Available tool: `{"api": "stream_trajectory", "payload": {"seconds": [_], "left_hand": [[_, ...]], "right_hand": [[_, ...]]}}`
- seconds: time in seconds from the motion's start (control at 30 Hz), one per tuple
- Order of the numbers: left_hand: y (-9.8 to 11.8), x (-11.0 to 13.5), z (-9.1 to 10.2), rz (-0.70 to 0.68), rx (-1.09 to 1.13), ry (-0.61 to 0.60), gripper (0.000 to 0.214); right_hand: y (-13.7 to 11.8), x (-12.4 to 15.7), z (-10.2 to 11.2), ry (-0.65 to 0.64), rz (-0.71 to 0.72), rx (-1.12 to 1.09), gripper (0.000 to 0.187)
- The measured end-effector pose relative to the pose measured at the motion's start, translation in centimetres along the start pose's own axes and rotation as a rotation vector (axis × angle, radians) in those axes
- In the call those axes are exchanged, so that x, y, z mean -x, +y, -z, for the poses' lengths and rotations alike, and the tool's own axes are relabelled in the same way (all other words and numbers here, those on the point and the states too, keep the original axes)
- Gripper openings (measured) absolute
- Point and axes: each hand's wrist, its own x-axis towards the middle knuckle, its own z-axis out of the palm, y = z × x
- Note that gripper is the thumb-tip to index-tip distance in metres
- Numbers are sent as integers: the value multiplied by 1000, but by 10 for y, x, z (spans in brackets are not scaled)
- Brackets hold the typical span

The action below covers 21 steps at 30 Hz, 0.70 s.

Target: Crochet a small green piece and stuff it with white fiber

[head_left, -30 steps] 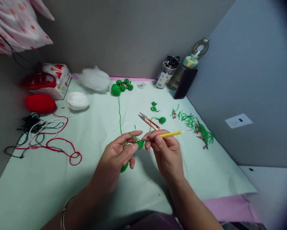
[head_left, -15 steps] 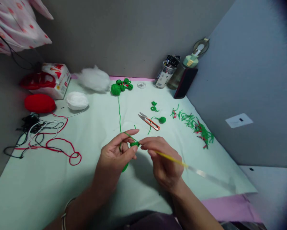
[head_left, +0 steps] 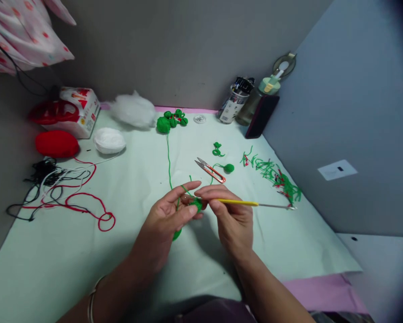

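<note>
- Pinching the small green crocheted yarn piece (head_left: 196, 205): left hand (head_left: 166, 216), on the near side of the orange-handled metal scissors (head_left: 209, 169)!
- Right hand (head_left: 234, 217) grips the slim yellow-handled metal hook (head_left: 238, 202).
- Piece seems unfinished, green strand (head_left: 169, 157) uncut.

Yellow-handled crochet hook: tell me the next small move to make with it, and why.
Probably catch the green yarn with the yellow-handled crochet hook and draw a loop: the right hand holds the hook with its front end at the green crochet piece, while the left hand pinches that piece and carries the yarn over its raised index finger.
</note>
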Motion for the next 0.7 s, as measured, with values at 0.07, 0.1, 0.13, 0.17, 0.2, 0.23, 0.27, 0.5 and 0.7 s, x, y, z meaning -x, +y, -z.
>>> {"api": "stream_trajectory", "payload": {"seconds": [0.07, 0.1, 0.13, 0.17, 0.2, 0.23, 0.27, 0.5, 0.7], "left_hand": [[-2, 0, 0, -27, -58, 20, 38], [-3, 0, 0, -47, -82, 41, 38], [-4, 0, 0, -65, -94, 61, 39], [-4, 0, -1, -71, -88, 77, 41], [-4, 0, -1, -60, -63, 84, 43], [-3, 0, -1, -31, -23, 78, 44], [-2, -1, -1, 11, 25, 63, 45], [5, -4, 0, 79, 127, 33, 36], [1, -4, -1, 36, 15, 31, 43]], "right_hand": [[-1, 3, -2, 18, 24, 64, 14], [-2, 5, -3, 15, 40, 106, 16], [-4, 7, -3, 3, 72, 170, 18], [-5, 8, -3, -18, 121, 260, 22], [-7, 10, -2, -47, 184, 364, 26], [-8, 10, -1, -75, 244, 459, 30], [-9, 11, 0, -91, 292, 518, 33], [-1, 0, 6, 45, -80, -19, 15], [3, 1, -1, -4, -74, -37, 12]]}}
